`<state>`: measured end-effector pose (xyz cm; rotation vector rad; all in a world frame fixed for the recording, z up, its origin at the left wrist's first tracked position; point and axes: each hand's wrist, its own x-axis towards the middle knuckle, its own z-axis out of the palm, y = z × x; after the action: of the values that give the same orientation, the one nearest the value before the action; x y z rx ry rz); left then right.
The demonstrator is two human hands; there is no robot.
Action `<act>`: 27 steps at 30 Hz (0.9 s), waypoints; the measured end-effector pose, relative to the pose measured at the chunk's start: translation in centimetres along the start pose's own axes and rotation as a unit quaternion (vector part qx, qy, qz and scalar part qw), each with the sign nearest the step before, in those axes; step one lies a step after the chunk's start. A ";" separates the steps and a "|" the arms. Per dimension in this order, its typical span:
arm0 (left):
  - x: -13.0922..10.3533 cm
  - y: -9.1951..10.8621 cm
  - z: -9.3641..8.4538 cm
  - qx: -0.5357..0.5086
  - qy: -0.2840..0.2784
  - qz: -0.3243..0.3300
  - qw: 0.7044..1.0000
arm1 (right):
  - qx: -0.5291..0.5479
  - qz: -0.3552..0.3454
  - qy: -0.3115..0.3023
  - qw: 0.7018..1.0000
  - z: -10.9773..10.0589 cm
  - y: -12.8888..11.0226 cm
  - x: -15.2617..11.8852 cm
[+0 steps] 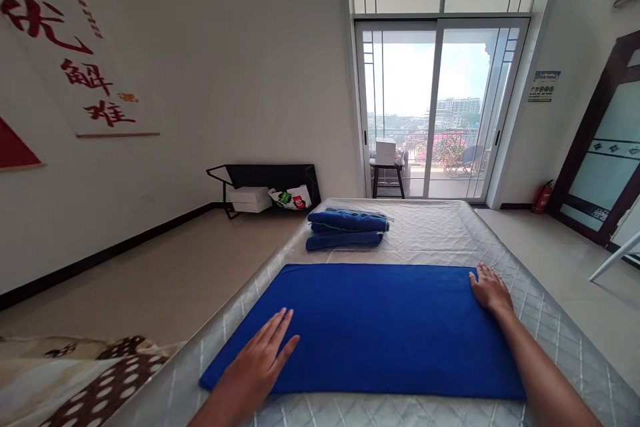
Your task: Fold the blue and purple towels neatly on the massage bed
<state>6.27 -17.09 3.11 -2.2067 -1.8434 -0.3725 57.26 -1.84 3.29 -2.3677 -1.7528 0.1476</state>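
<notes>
A blue towel (380,327) lies spread flat as a wide rectangle on the mattress (425,233). My left hand (260,353) is over its left part, fingers stretched out and thumb apart; whether it touches the cloth I cannot tell. At the far right corner of the towel, my right hand (491,287) rests flat with its fingers extended. Beyond the towel sits a small stack of folded blue towels (346,229). Neither hand grips anything.
A patterned brown and cream blanket (100,380) lies at the lower left. Against the wall stands a black folding frame (270,177) with white boxes (250,199) and a printed bag (291,197). Sliding glass doors (440,107) are behind the mattress, a fire extinguisher (543,197) to their right.
</notes>
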 end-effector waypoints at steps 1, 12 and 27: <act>1.1 3.4 -0.7 -0.020 -0.013 0.030 0.999 | 0.000 0.000 0.000 1.000 0.0 0.0 0.0; 8.4 34.1 -0.3 -0.172 -0.143 0.446 0.867 | 0.107 0.008 -0.014 0.994 0.0 0.9 1.2; 8.7 42.4 5.4 -0.257 -0.115 0.366 0.887 | 0.216 0.054 0.039 0.974 0.5 3.7 4.3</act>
<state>49.74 -14.56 0.12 -3.2090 -0.8982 -0.4870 61.93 1.27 2.14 -2.1149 -1.3865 0.4004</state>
